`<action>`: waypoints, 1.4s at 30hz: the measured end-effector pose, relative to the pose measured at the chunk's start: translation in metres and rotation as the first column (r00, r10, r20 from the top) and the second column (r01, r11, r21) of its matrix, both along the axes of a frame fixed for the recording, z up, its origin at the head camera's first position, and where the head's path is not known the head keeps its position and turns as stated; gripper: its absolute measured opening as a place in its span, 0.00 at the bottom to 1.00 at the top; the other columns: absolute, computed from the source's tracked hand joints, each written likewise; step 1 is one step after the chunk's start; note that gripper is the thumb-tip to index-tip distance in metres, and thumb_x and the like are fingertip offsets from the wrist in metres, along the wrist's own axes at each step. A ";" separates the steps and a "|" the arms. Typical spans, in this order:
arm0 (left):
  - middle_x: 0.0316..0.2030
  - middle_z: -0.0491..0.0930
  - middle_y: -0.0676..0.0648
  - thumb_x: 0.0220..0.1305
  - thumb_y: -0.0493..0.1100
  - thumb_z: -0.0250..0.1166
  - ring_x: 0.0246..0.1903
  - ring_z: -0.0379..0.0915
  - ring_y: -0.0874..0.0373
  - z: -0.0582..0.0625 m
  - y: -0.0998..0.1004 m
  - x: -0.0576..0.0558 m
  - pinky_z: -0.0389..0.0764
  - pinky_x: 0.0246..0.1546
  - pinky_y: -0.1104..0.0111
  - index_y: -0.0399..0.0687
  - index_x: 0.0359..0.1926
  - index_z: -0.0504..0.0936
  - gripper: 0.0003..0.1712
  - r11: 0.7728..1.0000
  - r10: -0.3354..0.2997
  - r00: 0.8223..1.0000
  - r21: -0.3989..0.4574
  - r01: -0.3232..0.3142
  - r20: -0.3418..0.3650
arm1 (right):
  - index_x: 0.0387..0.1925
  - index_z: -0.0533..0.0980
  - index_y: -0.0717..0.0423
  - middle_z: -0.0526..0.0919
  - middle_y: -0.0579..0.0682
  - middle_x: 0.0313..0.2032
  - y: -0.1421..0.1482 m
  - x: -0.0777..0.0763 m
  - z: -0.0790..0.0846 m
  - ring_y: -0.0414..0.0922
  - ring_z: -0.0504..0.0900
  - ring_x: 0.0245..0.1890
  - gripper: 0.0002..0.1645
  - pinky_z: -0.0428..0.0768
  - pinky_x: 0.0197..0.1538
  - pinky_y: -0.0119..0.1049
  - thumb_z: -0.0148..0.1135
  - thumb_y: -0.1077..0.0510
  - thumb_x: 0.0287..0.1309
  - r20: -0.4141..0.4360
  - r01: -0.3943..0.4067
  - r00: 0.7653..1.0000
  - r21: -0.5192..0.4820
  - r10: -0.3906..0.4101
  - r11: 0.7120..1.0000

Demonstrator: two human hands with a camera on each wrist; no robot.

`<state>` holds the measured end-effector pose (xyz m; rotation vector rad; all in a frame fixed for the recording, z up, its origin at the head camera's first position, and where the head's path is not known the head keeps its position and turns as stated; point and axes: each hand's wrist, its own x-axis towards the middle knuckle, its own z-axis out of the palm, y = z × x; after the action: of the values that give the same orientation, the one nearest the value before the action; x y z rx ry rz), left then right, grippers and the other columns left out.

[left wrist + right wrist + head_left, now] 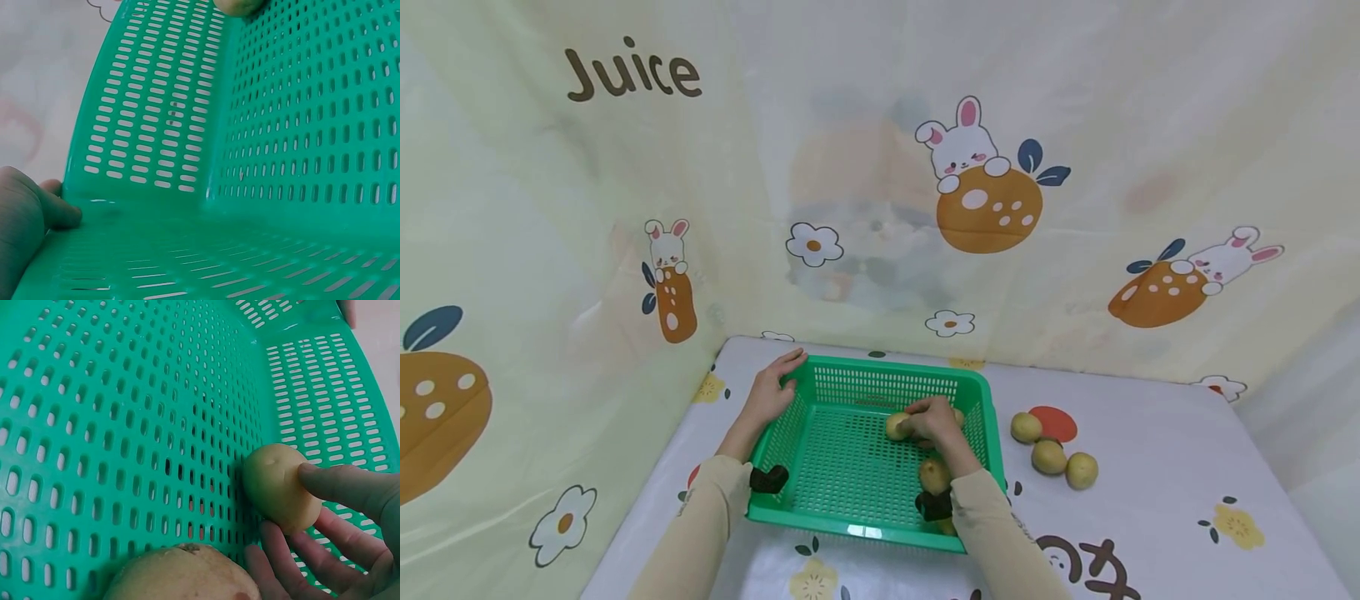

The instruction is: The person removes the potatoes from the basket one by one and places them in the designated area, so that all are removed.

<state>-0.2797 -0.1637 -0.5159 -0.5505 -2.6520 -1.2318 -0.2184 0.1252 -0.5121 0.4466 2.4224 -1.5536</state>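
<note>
A green plastic basket (842,467) with slotted walls stands on the covered table. My left hand (771,396) grips its rim at the back left corner; in the left wrist view the thumb and fingers (62,212) lie over the rim. Inside the basket, toward the back right, my right hand (934,423) holds a potato (281,487) between thumb and fingers, low against the back wall. Another potato (935,475) lies nearer me in the basket, under the right wrist. A further potato (958,417) is partly hidden behind the right hand.
Right of the basket, several potatoes lie on the table: one potato (1026,427) at the back, another potato (1048,457) in the middle and one potato (1082,471) in front. A printed curtain (880,150) hangs behind and at the left of the table.
</note>
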 end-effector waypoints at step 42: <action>0.67 0.68 0.38 0.60 0.24 0.51 0.68 0.60 0.39 -0.001 0.000 -0.001 0.67 0.45 0.55 0.34 0.65 0.73 0.30 1.000 -0.005 1.000 -0.005 0.005 -0.019 | 0.48 0.83 0.65 0.83 0.62 0.47 0.019 0.012 0.041 0.57 0.84 0.39 0.19 0.82 0.46 0.49 0.69 0.70 0.51 -0.102 0.042 0.993 -0.226 -0.066 0.973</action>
<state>-0.2812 -0.1633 -0.5165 -0.5663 -2.6410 -1.2152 -0.2067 0.1446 -0.4713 0.3971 2.2915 -1.8935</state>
